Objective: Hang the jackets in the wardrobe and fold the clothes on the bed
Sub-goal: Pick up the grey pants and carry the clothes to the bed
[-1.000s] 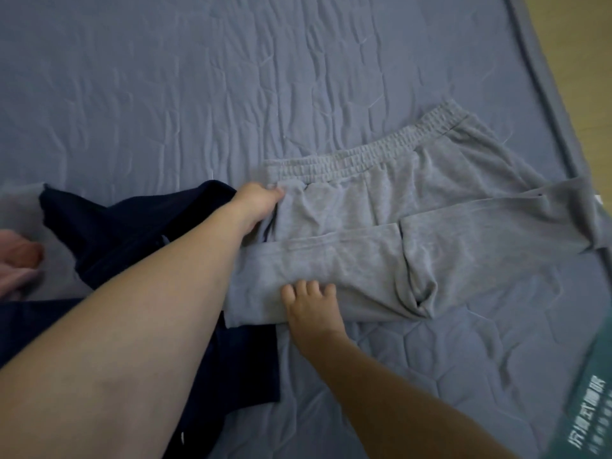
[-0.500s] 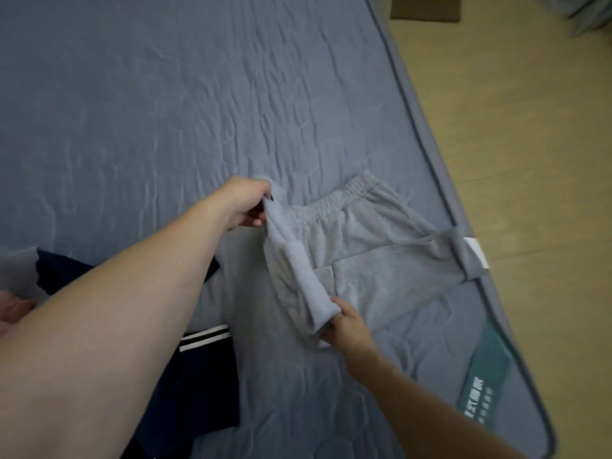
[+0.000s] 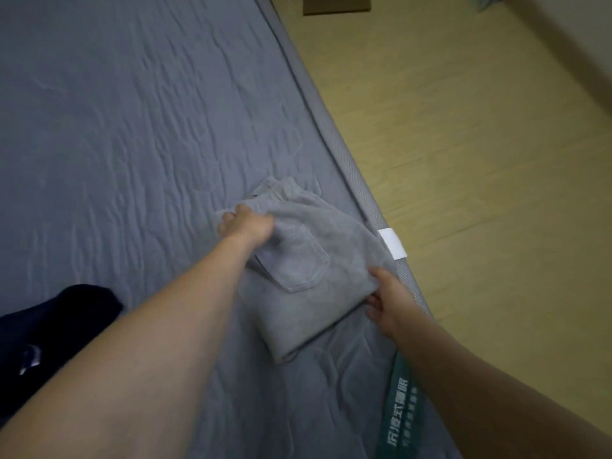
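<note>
— What is seen beside the bed?
— A pale wooden floor (image 3: 480,160), on which a brown cardboard box (image 3: 336,5) is set at the top edge.
— And at the mattress edge?
— A white tag (image 3: 392,243) is attached; a green label (image 3: 397,405) with white characters is shown lower down.

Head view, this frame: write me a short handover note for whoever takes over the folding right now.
Left hand: grips the waistband end of the folded light grey cotton sweatpants.
Right hand: holds the bundle's near right edge, thumb on top, fingers tucked beneath.
Where: the sweatpants lie as a compact rectangle, back pocket up, on the blue-grey quilted bed cover, close to its right edge by the wooden floor.
Done: the sweatpants look folded.
Left: release them; fold the dark navy garment lying crumpled at the left. No jackets or wardrobe in view.
</note>
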### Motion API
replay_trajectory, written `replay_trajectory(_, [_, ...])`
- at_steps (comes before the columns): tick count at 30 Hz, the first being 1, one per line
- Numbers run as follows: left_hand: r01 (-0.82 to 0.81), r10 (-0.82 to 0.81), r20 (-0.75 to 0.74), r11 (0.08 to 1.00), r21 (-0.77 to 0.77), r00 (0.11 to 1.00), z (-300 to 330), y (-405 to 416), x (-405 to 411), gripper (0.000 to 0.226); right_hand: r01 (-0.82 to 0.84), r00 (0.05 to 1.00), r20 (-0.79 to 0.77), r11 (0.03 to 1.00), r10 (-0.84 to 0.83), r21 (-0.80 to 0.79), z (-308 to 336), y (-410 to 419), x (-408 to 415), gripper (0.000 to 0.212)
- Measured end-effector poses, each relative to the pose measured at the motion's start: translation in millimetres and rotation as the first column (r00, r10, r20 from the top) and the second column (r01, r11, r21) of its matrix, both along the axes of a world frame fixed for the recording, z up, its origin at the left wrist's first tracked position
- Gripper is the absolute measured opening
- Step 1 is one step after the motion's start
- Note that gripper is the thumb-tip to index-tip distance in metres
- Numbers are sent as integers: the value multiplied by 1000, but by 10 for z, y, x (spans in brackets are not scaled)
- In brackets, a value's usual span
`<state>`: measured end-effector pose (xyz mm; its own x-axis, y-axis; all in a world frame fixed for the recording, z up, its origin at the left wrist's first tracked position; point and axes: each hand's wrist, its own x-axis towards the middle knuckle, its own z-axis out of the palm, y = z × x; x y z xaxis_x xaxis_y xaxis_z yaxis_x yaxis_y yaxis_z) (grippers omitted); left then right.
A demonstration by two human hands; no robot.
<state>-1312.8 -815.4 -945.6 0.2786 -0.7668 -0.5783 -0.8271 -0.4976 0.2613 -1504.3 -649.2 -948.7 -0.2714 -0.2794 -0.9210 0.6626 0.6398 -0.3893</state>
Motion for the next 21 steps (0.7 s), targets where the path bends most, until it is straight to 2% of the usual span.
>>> replay_trajectory(1, [-36, 37, 31, 999, -9, 999, -97, 57, 81, 72, 31, 999, -36, 999, -31, -11, -36, -55, 10, 35])
replay_trajectory(3, [-132, 133, 25, 990, -42, 991, -259, 138, 221, 82, 50, 991, -119, 995, -59, -81, -78, -128, 86, 19])
replay_trajectory(4, [-181, 180, -20, 982, -54, 983, -323, 168, 267, 86, 20, 985, -168, 990, -43, -139, -66, -151, 127, 13])
replay_trajectory(6, [-277, 267, -146, 960, -47, 952, -391, 215, 308, 94, -67, 960, -279, 968, -4, -242, -35, -166, 145, 19])
replay_trajectory(7, [-319, 306, -192, 947, -40, 932, -418, 221, 322, 96, -84, 944, -328, 963, -6, -258, -38, -162, 140, 21])
replay_trajectory(9, [-350, 333, -215, 936, -47, 918, -453, 206, 359, 95, -8, 930, -360, 978, -69, -210, -106, -138, 83, 20])
replay_trajectory(11, [-196, 190, -69, 976, -96, 979, -464, 131, 391, 92, 162, 950, -259, 984, -175, -74, -196, -133, 32, 19])
replay_trajectory(12, [-35, 45, 72, 991, -128, 996, -463, 74, 399, 89, 207, 968, -147, 978, -204, 7, -239, -149, 19, 36])
replay_trajectory(13, [155, -119, 209, 974, -164, 971, -456, 9, 388, 84, 197, 980, -51, 979, -194, 60, -265, -171, 22, 57])
replay_trajectory(15, [473, -393, 339, 858, -199, 855, -444, -157, 301, 72, 104, 992, -75, 990, -97, 94, -326, -229, 22, 84])
replay_trajectory(17, [555, -507, 255, 814, -174, 823, -464, -312, 160, 70, 76, 982, -181, 991, -55, 111, -406, -279, 1, 86])
replay_trajectory(19, [499, -483, 136, 859, -118, 865, -501, -403, 36, 78, 5, 967, -256, 995, 21, 102, -471, -278, -1, 77])
replay_trajectory(21, [465, -464, 43, 884, -53, 885, -514, -447, -13, 81, -139, 927, -348, 990, 144, 37, -486, -259, 37, 68])
